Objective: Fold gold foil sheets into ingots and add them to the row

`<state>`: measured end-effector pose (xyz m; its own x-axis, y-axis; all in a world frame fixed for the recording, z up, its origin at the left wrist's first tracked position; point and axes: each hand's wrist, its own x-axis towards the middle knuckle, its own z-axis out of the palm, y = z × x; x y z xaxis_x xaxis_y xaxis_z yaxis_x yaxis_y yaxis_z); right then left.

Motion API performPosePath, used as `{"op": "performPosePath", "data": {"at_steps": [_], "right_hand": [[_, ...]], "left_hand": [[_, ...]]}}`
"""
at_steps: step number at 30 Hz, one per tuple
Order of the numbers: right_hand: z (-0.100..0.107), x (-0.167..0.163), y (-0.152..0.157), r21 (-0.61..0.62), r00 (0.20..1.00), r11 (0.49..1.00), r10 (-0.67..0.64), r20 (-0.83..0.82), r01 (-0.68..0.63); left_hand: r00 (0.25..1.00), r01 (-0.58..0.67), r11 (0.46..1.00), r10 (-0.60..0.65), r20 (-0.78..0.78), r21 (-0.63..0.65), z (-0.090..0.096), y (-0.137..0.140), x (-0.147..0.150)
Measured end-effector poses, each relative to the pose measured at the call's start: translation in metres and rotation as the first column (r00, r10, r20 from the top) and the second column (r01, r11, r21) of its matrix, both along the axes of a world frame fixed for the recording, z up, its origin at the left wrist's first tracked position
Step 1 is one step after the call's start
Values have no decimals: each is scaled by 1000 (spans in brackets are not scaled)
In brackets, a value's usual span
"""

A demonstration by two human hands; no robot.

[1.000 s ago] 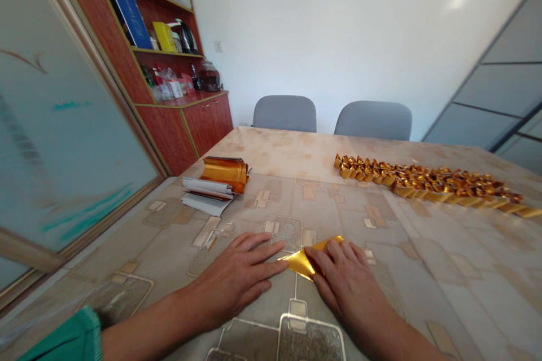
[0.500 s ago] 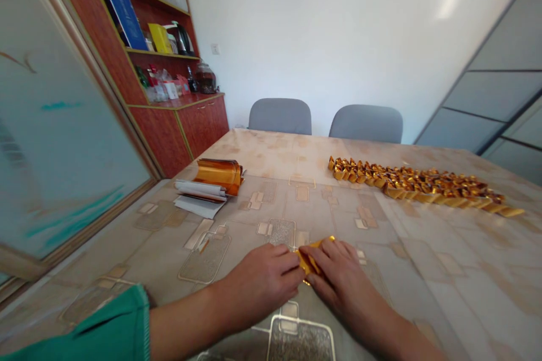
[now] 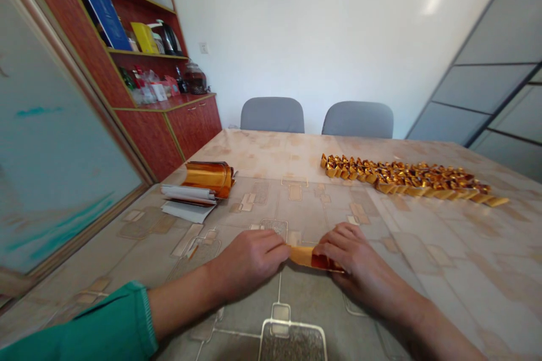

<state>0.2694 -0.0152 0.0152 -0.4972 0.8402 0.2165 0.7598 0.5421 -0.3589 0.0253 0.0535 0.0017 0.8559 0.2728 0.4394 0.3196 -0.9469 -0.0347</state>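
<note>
Between my hands is a partly folded piece of gold foil paper (image 3: 302, 255), lying low over the patterned tablecloth. My left hand (image 3: 256, 259) pinches its left end with fingers pressed together. The fingers of my right hand (image 3: 349, 251) are curled over its right end, hiding part of it; a darker, reddish-gold fold shows beside them. To the left, a stack of gold foil sheets (image 3: 207, 177) with pale backs lies loosely curled. Across the table at right, rows of folded gold foil pieces (image 3: 406, 175) stand close together.
The table (image 3: 271, 152) carries a patterned cover. Two grey chairs (image 3: 272, 114) stand at its far edge before a white wall. A red-brown cabinet (image 3: 186, 124) with bottles and a kettle (image 3: 171, 39) is at the left, beside a frosted glass panel (image 3: 63, 141).
My hands have moved apart, the right one shifting to the right. More of the foil paper shows between them, now as a narrow strip. The view has turned slightly right.
</note>
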Motion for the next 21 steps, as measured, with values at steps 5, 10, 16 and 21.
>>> {"op": "performPosePath", "data": {"at_steps": [5, 10, 16, 21], "right_hand": [[5, 1, -1, 72, 992, 990, 123, 33, -125], [9, -5, -6, 27, 972, 971, 236, -7, -236], [8, -17, -12, -7, 946, 949, 314, -79, -315], [2, -27, -16, 6, 927, 931, 364, -85, -365]], "left_hand": [[985, 134, 991, -131, 109, -26, -1, 9, -10], [956, 182, 983, -171, 240, -24, -5, 12, -13], [965, 178, 982, -163, 204, -59, -8, 20, -2], [953, 274, 960, -261, 153, -66, -10, 27, 16]]}}
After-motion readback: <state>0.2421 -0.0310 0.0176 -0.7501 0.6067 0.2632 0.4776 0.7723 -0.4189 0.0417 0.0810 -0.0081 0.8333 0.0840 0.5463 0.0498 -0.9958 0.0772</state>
